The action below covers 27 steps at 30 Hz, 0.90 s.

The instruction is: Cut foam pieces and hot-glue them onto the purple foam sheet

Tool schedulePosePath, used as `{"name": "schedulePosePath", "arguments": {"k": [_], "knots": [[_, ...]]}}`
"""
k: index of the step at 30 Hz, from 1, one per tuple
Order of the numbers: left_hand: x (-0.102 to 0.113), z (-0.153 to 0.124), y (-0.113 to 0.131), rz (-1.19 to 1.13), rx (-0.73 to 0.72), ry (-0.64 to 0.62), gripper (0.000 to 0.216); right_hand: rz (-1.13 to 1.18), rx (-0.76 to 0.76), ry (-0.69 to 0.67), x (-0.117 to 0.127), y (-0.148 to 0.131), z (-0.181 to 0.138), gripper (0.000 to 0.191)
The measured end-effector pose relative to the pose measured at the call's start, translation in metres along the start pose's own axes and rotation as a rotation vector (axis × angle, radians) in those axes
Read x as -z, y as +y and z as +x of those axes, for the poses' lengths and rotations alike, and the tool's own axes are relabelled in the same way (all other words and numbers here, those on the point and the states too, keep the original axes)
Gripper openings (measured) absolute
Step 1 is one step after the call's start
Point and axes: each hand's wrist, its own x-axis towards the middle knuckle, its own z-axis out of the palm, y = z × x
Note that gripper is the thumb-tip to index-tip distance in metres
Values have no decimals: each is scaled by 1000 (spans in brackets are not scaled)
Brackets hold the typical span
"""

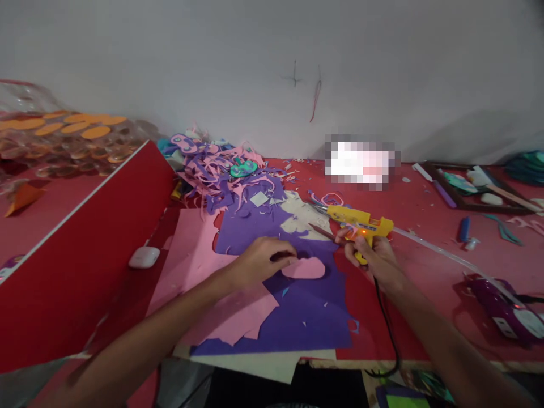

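Note:
My right hand (372, 258) is closed round the handle of a yellow glue gun (361, 222), whose nozzle points left over the red table (425, 294); a small orange light glows on it. My left hand (263, 260) rests knuckles-up with its fingers pinched on a small purple foam piece (304, 255) beside a pink cut-out (305, 268). Both lie on a large purple foam sheet (301, 317), which overlaps pink foam sheets (191, 255).
A heap of purple and pink foam scraps (221, 170) lies at the back. A red board (76, 249) leans at the left with a white earbud case (144, 257) beside it. A purple glue gun (501, 306), markers and a dark tray (471, 190) are at the right.

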Motion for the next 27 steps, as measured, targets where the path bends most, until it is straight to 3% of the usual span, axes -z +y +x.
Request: {"name": "schedulePosePath", "arguments": {"k": [2,5,11,18,23,27], "knots": [[-1,1,-4,169,-40,47,18,-14,7,-7,0,1,0,44],[1,1,-11,317,32,144,18,-58,8,-18,-1,0,1,44],[7,1,-13,304,98,69,8,-149,12,-14,-4,-2,3,49],[7,-3,-7,342,173,42,24,-221,24,-38,-3,-1,2,47],[8,-9,-9,430,136,3,31,-260,4,-16,-5,-4,2,46],[9,-10,-9,363,121,-1,24,-237,7,1,-7,-7,2,41]]}}
